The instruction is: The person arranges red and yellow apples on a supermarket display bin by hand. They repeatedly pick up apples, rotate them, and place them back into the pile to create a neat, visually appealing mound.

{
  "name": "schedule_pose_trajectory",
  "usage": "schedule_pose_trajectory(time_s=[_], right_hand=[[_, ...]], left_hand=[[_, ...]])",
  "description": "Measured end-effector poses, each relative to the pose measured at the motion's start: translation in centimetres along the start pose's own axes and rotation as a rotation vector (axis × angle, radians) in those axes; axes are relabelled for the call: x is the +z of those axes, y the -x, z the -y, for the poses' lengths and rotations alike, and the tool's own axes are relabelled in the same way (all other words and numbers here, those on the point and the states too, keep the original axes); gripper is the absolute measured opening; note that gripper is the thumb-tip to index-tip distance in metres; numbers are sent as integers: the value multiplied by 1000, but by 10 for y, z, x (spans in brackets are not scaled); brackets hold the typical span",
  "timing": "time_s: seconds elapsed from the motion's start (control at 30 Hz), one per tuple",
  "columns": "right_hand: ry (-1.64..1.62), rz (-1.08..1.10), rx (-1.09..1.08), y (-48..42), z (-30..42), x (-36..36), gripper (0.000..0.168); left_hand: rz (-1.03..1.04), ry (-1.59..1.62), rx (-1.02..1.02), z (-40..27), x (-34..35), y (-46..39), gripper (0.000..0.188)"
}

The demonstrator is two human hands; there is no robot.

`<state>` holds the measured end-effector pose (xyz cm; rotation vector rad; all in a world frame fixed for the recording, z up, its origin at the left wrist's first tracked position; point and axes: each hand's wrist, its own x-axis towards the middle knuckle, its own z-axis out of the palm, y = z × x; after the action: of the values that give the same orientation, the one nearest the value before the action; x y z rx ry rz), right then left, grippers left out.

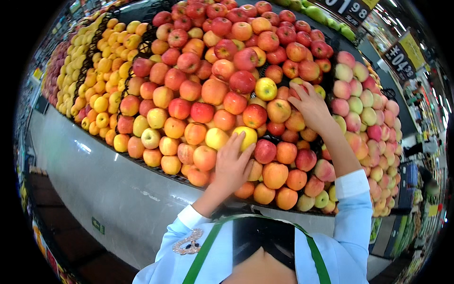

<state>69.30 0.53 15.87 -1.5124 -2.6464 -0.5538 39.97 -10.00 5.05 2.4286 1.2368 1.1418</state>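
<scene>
My left hand (232, 163) rests with its fingertips on a yellow apple (245, 137) near the front of a sloping heap of apples. Farther up and to the right, my right hand (308, 106) has its fingers curved over a red apple (297, 89) that they partly cover. Between the two hands lie a red apple (254, 115) and a yellow-orange apple (279, 110). Another yellow apple (266, 89) sits left of my right hand. Dark gaps show among the fruit by my right wrist. Whether either hand grips its apple is unclear.
Black mesh dividers (124, 83) separate the heap from yellow-orange fruit (106, 71) on the left. Pink-green apples (356, 104) lie on the right, green fruit (315, 16) at the top. Price signs (400, 58) stand at the upper right. A grey floor (117, 184) runs along the display's front.
</scene>
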Motion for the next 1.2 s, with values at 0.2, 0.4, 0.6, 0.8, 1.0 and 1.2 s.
schedule_pose_trajectory(time_s=[0.2, 0.4, 0.6, 0.8, 1.0, 1.2], right_hand=[[-154, -190, 236, 3, -1, 1, 48], [-952, -334, 820, 50, 48, -14, 60], [-883, -168, 852, 51, 124, -2, 67], [-943, -197, 787, 50, 120, 3, 69], [-973, -286, 782, 58, 123, 29, 66], [-1048, -315, 830, 61, 131, 12, 61]], left_hand=[[8, 51, 29, 8, 0, 0, 51], [34, 112, 33, 12, -3, 2, 51], [21, 156, 25, 10, -15, -9, 50], [-9, 38, 251, 11, -23, -72, 44], [257, -185, 642, 30, 15, -167, 31], [341, -299, 802, 24, 48, -194, 22]])
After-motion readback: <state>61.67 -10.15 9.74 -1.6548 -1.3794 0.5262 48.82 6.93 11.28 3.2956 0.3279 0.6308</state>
